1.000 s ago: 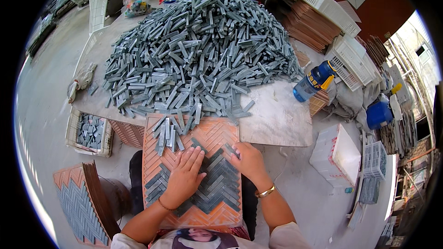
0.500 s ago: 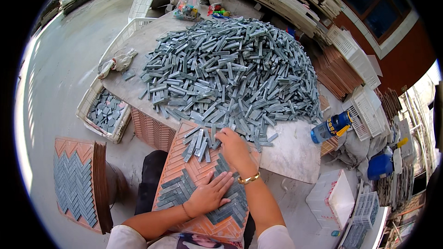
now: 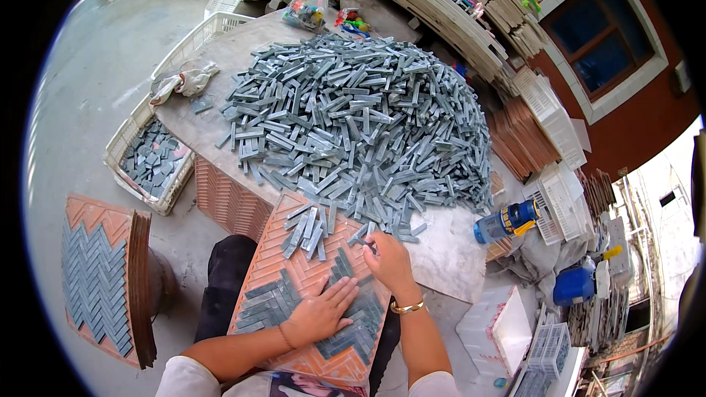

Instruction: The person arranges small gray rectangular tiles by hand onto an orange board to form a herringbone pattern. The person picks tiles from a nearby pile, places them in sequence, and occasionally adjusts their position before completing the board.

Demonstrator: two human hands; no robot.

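Note:
An orange herringbone-grooved tray (image 3: 254, 279) lies sloping across my lap, its near half filled with grey stone strips (image 3: 257, 307) set in zigzag rows. My left hand (image 3: 323, 312) rests flat over these strips, fingers stretched out and pointing up to the right. At the tray's right edge, my right hand (image 3: 390, 261) pinches a small grey stone strip (image 3: 370, 247) between thumb and fingers; a gold bracelet circles that wrist. A loose bunch of strips (image 3: 307, 232) sits on the tray's far part, left of my right hand.
Beyond the tray, a large heap of grey strips (image 3: 353, 117) covers the table (image 3: 452, 250). A blue bottle (image 3: 506, 222) stands at its right. On the left are a white crate (image 3: 176, 191) of stone pieces and a stack of trays with a laid pattern (image 3: 95, 279).
My right hand has moved from beside the loose bunch toward the tray's right edge, and a strip now shows in its fingers. My left hand stays flat on the rows. The whole view has shifted slightly.

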